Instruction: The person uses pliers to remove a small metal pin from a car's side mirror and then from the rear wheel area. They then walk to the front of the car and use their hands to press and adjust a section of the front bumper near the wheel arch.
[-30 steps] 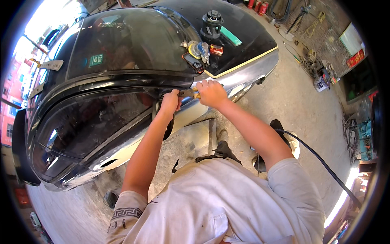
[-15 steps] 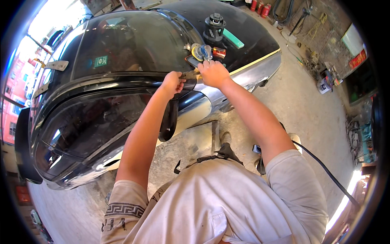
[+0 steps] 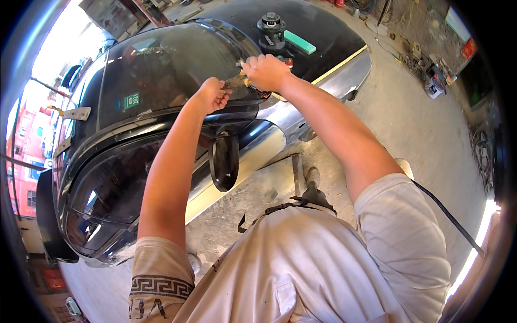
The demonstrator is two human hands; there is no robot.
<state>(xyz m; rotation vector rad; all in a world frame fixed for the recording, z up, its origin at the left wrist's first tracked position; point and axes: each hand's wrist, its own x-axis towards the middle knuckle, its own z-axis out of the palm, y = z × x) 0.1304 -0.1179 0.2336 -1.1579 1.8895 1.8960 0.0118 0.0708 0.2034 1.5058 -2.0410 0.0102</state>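
1. Scraper (image 3: 235, 82): flat, smeared blade, yellowish handle, held over lower corner of glossy dark windshield (image 3: 172, 70)
2. Long axis roughly crosswise, blade toward left hand (image 3: 211, 96), handle toward right hand (image 3: 266, 72)
3. Right hand clamped round handle; left fingers curled at blade end, can't tell if gripping
4. Black cylindrical container (image 3: 271, 33), flat teal block (image 3: 300, 42) on hood (image 3: 336, 40); right hand partly hides red box (image 3: 289, 62)

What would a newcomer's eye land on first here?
Probably the big black car spreading across the left and top, its side mirror near the middle. Then the left hand and right hand, close together around a bladed tool. Beyond them, a bright green block lies beside a black canister on the hood.
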